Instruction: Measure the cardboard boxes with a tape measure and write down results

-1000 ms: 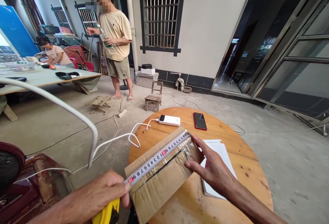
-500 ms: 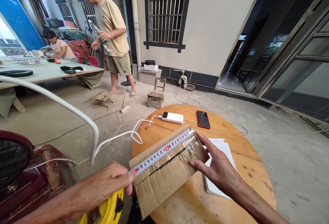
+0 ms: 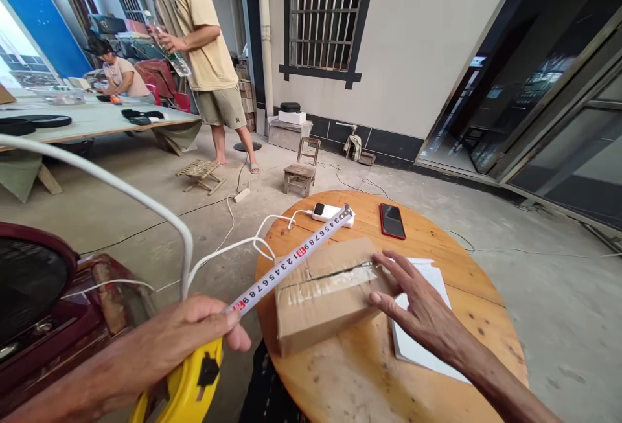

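Note:
My left hand (image 3: 194,329) pinches the white blade of a tape measure (image 3: 286,266) between thumb and fingers. The tape's yellow case (image 3: 207,371) shows just below that hand, partly cut off by the frame. Its extended blade slants up to the right, above a taped cardboard box (image 3: 323,309), with the metal end tip over a white power bank (image 3: 326,212). The box rests on a round wooden table (image 3: 476,287). At the box's right end lies my right hand (image 3: 420,297), fingers spread and touching or almost touching the cardboard.
White paper sheets (image 3: 413,345) lie under my right forearm, and a red-cased phone (image 3: 392,221) lies farther back. A thick white cable (image 3: 121,180) arches at left over a dark red machine (image 3: 72,345). Beyond are a small wooden chair (image 3: 299,177), a folding stool (image 3: 199,173) and a standing person (image 3: 204,41) holding a bottle.
The tape blade has lifted off the box and moved left. The box has tipped down onto the table, and my right hand has loosened from it. The standing person's bottle is higher.

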`<state>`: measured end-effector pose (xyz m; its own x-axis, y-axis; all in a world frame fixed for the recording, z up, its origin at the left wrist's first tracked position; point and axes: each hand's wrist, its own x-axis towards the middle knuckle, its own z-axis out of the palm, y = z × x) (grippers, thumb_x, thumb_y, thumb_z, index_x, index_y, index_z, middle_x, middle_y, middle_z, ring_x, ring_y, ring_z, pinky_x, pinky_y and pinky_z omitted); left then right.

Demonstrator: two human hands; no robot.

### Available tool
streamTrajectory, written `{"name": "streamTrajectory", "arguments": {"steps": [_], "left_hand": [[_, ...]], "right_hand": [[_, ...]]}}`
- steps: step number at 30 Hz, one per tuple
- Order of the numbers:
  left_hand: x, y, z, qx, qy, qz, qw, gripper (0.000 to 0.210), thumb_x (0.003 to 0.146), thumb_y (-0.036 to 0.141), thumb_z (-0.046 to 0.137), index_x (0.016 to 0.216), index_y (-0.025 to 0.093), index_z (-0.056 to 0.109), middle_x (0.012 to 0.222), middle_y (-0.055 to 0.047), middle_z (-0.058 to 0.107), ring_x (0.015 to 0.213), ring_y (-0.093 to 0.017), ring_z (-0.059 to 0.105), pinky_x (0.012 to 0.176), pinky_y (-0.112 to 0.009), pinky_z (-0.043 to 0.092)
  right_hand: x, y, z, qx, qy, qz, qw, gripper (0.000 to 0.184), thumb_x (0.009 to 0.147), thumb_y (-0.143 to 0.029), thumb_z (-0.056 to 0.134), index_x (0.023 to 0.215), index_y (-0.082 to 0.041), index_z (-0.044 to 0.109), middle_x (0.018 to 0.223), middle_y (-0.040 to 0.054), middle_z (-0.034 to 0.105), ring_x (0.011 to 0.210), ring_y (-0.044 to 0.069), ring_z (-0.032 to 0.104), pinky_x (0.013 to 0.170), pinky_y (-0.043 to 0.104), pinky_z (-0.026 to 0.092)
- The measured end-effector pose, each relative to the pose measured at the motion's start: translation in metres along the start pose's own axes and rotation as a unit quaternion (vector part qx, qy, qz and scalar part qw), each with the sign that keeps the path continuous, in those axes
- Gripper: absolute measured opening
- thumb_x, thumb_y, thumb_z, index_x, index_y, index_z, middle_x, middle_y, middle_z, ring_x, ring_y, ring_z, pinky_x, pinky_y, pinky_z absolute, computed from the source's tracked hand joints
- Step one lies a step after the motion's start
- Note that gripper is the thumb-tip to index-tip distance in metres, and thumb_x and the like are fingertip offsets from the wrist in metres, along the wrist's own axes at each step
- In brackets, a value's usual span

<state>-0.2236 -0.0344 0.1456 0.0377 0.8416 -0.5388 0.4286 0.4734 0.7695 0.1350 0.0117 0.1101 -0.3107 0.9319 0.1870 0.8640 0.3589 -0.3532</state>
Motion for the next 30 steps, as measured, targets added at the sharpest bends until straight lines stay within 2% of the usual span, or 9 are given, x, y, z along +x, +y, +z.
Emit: {"name": "streamTrajectory", "arguments": {"steps": [4,6,8,10,13,14,20,25,30], "left_hand": [[-0.005,-0.026,0.003,-0.065,-0.073,-0.028,0.995,0.05,0.07,0.068,0.059,0.077,0.02,0.071,0.058,-0.001,0.064,0.054,-0.016,0.055,0.05,-0.022,0.042],[-0.007,-0.039,0.009,-0.099,-0.081,-0.041,0.991,0.047,0.073,0.065,0.058,0.078,0.02,0.07,0.055,-0.001,0.065,0.052,-0.016,0.056,0.048,-0.021,0.041],[-0.007,-0.051,0.017,-0.118,-0.078,-0.052,0.989,0.045,0.075,0.062,0.058,0.078,0.019,0.07,0.053,-0.002,0.066,0.048,-0.015,0.053,0.045,-0.021,0.038],[-0.006,-0.06,0.024,-0.138,-0.073,-0.056,0.986,0.043,0.076,0.06,0.058,0.077,0.019,0.07,0.063,-0.004,0.071,0.044,-0.013,0.051,0.042,-0.022,0.036],[-0.006,-0.064,0.031,-0.175,-0.088,-0.049,0.979,0.041,0.076,0.058,0.059,0.075,0.019,0.068,0.092,-0.007,0.074,0.052,-0.013,0.058,0.048,-0.022,0.042],[-0.007,-0.064,0.033,-0.188,-0.09,-0.05,0.977,0.041,0.076,0.058,0.059,0.076,0.019,0.068,0.096,-0.007,0.074,0.057,-0.014,0.06,0.052,-0.022,0.044],[0.002,-0.066,0.053,-0.261,-0.033,-0.024,0.964,0.039,0.079,0.054,0.059,0.084,0.017,0.07,0.069,-0.003,0.069,0.06,-0.017,0.061,0.057,-0.025,0.046],[0.017,-0.069,0.074,-0.31,-0.002,0.006,0.951,0.041,0.078,0.054,0.059,0.081,0.015,0.068,0.088,-0.009,0.073,0.061,-0.018,0.063,0.061,-0.028,0.047],[0.022,-0.062,0.081,-0.263,-0.002,-0.008,0.965,0.045,0.078,0.057,0.056,0.08,0.014,0.069,0.093,-0.011,0.073,0.061,-0.019,0.063,0.058,-0.029,0.047]], "right_hand": [[-0.001,-0.001,0.0,-0.081,0.007,-0.132,0.988,0.075,0.076,-0.062,0.061,0.141,-0.03,0.041,0.156,0.0109,0.021,0.136,0.04,0.03,0.1,0.06,0.037],[0.005,-0.004,0.001,-0.093,-0.009,-0.18,0.979,0.071,0.078,-0.056,0.061,0.141,-0.03,0.042,0.155,0.0109,0.026,0.135,0.039,0.033,0.101,0.059,0.035],[0.016,-0.007,0.002,-0.103,-0.025,-0.201,0.974,0.061,0.083,-0.047,0.059,0.139,-0.03,0.044,0.15,0.0105,0.037,0.131,0.035,0.04,0.101,0.055,0.035],[0.029,-0.01,0.003,-0.114,-0.027,-0.201,0.973,0.053,0.086,-0.043,0.056,0.137,-0.03,0.046,0.143,0.01,0.046,0.126,0.033,0.046,0.097,0.053,0.037],[0.051,-0.015,0.0,-0.121,-0.021,-0.188,0.974,0.05,0.089,-0.049,0.051,0.134,-0.029,0.05,0.137,0.0094,0.052,0.118,0.032,0.051,0.092,0.05,0.04],[0.059,-0.016,-0.001,-0.121,-0.022,-0.184,0.975,0.049,0.089,-0.052,0.049,0.133,-0.029,0.052,0.136,0.009,0.054,0.117,0.031,0.052,0.091,0.05,0.04],[0.109,-0.014,-0.003,-0.102,-0.04,-0.187,0.976,0.052,0.092,-0.059,0.038,0.127,-0.026,0.058,0.127,0.0086,0.061,0.112,0.03,0.054,0.089,0.047,0.038],[0.133,-0.011,-0.003,-0.088,-0.05,-0.2,0.974,0.052,0.095,-0.057,0.033,0.121,-0.024,0.063,0.116,0.0089,0.068,0.104,0.029,0.06,0.087,0.043,0.039],[0.122,-0.014,-0.002,-0.087,-0.046,-0.208,0.973,0.049,0.098,-0.051,0.029,0.114,-0.023,0.066,0.11,0.0078,0.071,0.098,0.027,0.064,0.082,0.038,0.041]]}}
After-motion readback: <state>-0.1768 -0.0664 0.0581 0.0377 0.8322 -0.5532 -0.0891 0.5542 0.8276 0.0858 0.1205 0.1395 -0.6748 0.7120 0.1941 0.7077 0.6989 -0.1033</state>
